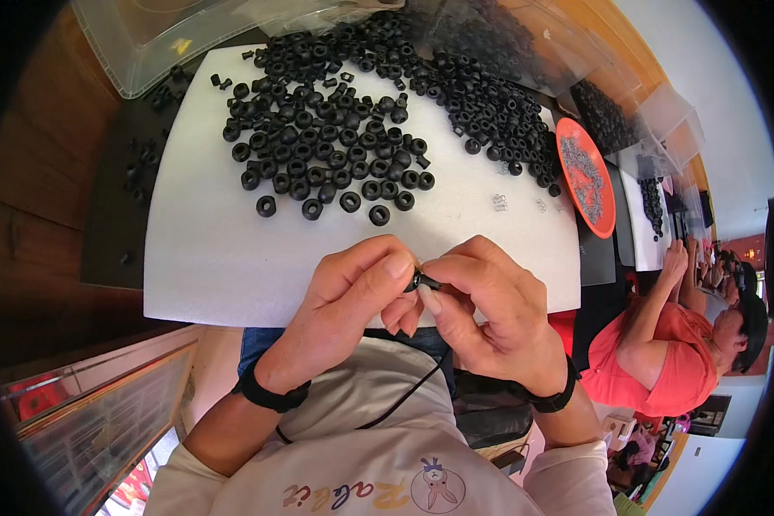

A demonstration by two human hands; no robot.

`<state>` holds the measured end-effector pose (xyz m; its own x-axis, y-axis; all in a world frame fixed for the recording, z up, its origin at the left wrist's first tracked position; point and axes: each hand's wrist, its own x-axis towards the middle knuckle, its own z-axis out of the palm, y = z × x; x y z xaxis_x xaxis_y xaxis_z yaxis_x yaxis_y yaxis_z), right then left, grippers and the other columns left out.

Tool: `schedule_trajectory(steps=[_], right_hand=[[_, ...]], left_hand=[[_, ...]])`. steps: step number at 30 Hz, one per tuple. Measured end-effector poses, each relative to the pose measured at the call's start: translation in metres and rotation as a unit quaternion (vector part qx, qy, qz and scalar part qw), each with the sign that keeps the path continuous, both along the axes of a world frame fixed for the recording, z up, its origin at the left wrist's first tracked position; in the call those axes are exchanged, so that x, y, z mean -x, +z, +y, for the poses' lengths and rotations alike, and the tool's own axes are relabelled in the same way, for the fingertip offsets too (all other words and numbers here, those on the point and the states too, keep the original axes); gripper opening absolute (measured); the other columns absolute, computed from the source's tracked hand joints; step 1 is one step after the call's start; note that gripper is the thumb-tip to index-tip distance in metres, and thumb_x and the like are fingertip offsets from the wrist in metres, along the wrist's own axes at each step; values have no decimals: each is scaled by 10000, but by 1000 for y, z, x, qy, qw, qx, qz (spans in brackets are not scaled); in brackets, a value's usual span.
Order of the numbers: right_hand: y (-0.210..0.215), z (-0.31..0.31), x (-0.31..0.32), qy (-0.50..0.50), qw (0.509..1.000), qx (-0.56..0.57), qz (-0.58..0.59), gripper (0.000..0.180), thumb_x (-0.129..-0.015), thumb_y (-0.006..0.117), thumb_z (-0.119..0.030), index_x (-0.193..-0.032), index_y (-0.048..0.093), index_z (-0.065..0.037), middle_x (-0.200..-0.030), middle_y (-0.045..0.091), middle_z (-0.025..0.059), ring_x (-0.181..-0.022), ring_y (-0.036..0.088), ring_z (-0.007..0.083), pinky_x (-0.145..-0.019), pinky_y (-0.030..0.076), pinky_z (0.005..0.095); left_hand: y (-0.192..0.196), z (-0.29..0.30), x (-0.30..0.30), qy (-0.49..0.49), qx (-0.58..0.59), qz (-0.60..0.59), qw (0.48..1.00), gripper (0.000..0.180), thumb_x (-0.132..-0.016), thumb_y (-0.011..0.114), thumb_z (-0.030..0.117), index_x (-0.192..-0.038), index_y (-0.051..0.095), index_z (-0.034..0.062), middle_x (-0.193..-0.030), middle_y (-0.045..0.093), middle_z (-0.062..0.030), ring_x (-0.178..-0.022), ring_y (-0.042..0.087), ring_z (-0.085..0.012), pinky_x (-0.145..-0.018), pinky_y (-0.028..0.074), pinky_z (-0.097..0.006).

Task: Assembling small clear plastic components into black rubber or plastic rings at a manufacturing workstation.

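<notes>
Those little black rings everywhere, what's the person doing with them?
A person is holding one small black ring between the fingertips of both hands, the left hand and the right hand, just above the near edge of a white foam pad. Many more black rings lie spread on the pad. An orange dish of small metal parts sits at the right. Another person in an orange shirt sits at the next spot.

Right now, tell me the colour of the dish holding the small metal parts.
Orange dish, seen in the head view.
</notes>
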<state>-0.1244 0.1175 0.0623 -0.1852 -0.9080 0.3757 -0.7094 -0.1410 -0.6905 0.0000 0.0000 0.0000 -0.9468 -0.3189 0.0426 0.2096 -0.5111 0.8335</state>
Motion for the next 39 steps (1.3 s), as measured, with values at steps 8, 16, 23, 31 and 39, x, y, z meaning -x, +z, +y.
schedule_trajectory(steps=[8,16,23,31,39], right_hand=[[4,-1,4,12,999,-24,42,259,-712,552,108,-953,581,18,-722,483,102,-539,519,192,-482,427,291],[3,6,12,-20,997,-60,-47,198,-802,552,61,-994,576,18,-717,481,101,-544,465,196,-512,396,284],[3,4,19,29,998,-47,26,182,-859,568,16,-1040,554,27,-758,543,118,-578,534,170,-533,435,300],[3,11,9,-59,990,-66,-112,161,-844,656,-47,-955,563,23,-817,612,98,-593,578,119,-536,448,224],[7,3,10,-12,999,-21,-33,113,-816,654,1,-900,578,-5,-722,535,73,-565,544,131,-510,405,223]], left_hand=[[1,1,1,27,-11,15,999,360,-998,387,322,-808,486,32,-576,442,-26,-529,491,-140,-493,400,-261],[2,-3,0,-4,-50,17,999,319,-1011,387,283,-816,474,46,-604,444,-3,-597,517,-120,-551,402,-242],[3,-2,-1,-7,-49,21,999,312,-1013,383,282,-845,482,39,-604,432,3,-598,510,-120,-556,398,-242],[2,-2,0,-11,-40,20,999,312,-1010,388,279,-839,483,37,-609,433,6,-605,509,-114,-569,408,-241],[4,-2,1,-8,-36,19,999,302,-1008,390,253,-816,482,39,-625,445,7,-616,513,-107,-566,410,-240]])
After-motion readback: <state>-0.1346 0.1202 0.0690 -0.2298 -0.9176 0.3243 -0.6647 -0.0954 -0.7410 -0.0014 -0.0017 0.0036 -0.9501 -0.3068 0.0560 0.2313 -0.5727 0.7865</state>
